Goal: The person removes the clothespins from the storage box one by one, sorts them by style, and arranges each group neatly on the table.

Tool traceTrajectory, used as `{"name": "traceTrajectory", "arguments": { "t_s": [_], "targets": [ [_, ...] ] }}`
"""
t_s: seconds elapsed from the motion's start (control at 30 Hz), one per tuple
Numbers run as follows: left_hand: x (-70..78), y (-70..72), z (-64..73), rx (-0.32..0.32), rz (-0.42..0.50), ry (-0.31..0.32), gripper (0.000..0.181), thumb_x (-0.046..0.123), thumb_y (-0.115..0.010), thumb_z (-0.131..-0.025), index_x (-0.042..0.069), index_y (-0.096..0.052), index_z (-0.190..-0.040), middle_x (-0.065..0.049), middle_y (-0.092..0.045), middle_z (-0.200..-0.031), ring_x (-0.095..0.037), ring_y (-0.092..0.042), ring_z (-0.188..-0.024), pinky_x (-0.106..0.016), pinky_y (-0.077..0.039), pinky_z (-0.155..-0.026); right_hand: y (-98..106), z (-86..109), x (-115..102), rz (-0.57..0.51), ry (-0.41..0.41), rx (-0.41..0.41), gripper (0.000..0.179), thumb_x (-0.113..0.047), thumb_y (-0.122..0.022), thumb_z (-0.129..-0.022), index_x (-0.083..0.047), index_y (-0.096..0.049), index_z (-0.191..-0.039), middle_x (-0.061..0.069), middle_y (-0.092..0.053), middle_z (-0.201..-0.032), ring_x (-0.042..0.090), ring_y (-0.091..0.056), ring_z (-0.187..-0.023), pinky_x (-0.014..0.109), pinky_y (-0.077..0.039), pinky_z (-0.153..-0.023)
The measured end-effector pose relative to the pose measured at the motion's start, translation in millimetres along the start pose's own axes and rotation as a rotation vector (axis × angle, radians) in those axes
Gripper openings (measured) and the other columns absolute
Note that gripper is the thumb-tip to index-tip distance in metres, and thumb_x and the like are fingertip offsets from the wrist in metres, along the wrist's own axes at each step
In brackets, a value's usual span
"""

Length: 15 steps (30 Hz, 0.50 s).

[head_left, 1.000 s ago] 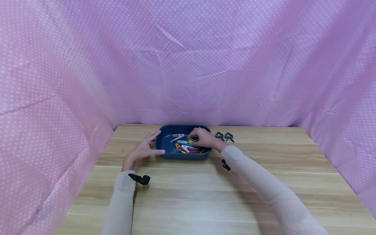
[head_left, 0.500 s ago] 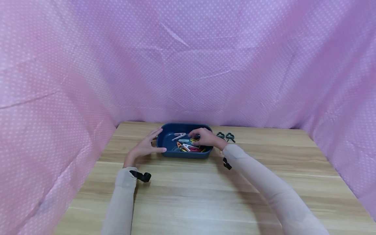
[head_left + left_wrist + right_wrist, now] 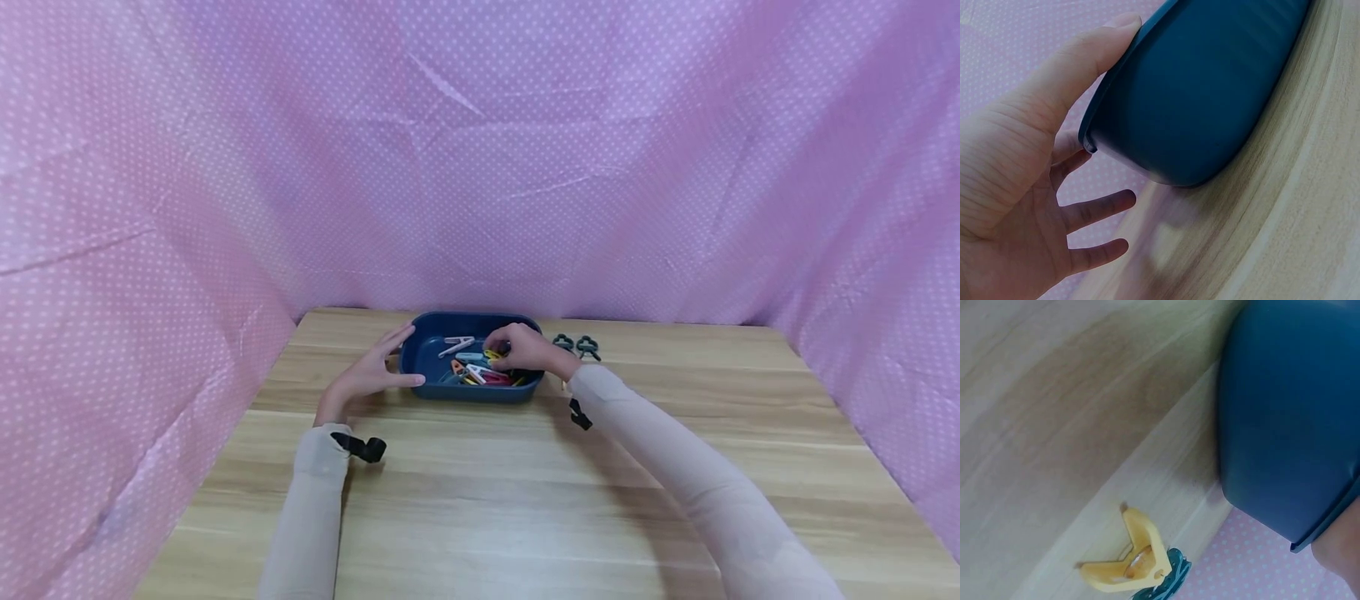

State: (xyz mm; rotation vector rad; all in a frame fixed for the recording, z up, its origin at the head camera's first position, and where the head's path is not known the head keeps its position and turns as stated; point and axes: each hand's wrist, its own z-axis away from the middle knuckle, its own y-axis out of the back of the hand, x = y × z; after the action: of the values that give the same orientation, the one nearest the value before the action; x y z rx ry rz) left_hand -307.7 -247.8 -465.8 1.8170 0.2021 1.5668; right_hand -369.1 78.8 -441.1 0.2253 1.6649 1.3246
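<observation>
A dark blue plastic basin [image 3: 472, 392] stands at the back of the table, holding several coloured clips heaped towards its right side. My left hand [image 3: 367, 371] spans the basin's left end, fingers spread; in the left wrist view its thumb [image 3: 1107, 47] lies along the rim. Over the right end reaches my right hand [image 3: 521, 348], its bent fingers and thumb at a yellow clip [image 3: 492, 355]; I cannot tell whether they pinch it. Near them lie a light blue clip [image 3: 471, 357], an orange clip [image 3: 457, 367] and a white clip [image 3: 476, 374]. A pale clip [image 3: 457, 344] lies apart towards the left.
Right of the basin, two dark green clips [image 3: 576, 343] lie on the wooden table [image 3: 465, 500]. A yellow clip [image 3: 1132, 556] lies beside them in the right wrist view. Pink dotted cloth [image 3: 480, 208] hangs behind the table and at both sides.
The head view has shifted slightly. My right hand's fingers have moved a little to the right over the yellow clip, while the left hand stays at the basin's left end.
</observation>
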Motion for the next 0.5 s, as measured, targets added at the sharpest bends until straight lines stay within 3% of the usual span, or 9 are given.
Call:
{"name": "traceTrajectory", "arguments": {
  "t_s": [0.17,0.3,0.5],
  "targets": [
    [1.8,-0.4,-0.3,0.004,0.006,-0.004,0.105,0.036,-0.083,-0.086,0.019,-0.017,-0.165,-0.002,-0.008,-0.174,-0.039,-0.017,-0.157,-0.066,-0.023,-0.121,2,3.5,0,-0.060,0.016,0.042,0.031,-0.015,-0.080,-0.089,-0.008,-0.073,-0.118,0.007,-0.074,-0.113,0.021,-0.068,-0.106,0.039,-0.056,-0.096],
    [1.9,-1.4,0.9,-0.001,0.016,0.016,0.105,0.038,-0.083,-0.086,0.022,-0.016,-0.165,0.003,-0.008,-0.173,-0.033,-0.013,-0.158,-0.064,-0.021,-0.123,3,8.0,-3,-0.095,0.021,0.054,0.030,-0.013,-0.080,-0.088,-0.008,-0.073,-0.117,0.008,-0.074,-0.114,0.024,-0.068,-0.108,0.041,-0.056,-0.097],
    [3.6,-2.7,3.4,0.005,0.043,0.029,0.105,0.038,-0.083,-0.086,0.024,-0.017,-0.165,0.005,-0.008,-0.173,-0.033,-0.017,-0.157,-0.064,-0.021,-0.123,2,14.9,-6,-0.114,0.042,0.067,0.030,-0.012,-0.078,-0.090,-0.007,-0.072,-0.119,0.008,-0.074,-0.112,0.025,-0.067,-0.109,0.036,-0.059,-0.091]
  ]
}}
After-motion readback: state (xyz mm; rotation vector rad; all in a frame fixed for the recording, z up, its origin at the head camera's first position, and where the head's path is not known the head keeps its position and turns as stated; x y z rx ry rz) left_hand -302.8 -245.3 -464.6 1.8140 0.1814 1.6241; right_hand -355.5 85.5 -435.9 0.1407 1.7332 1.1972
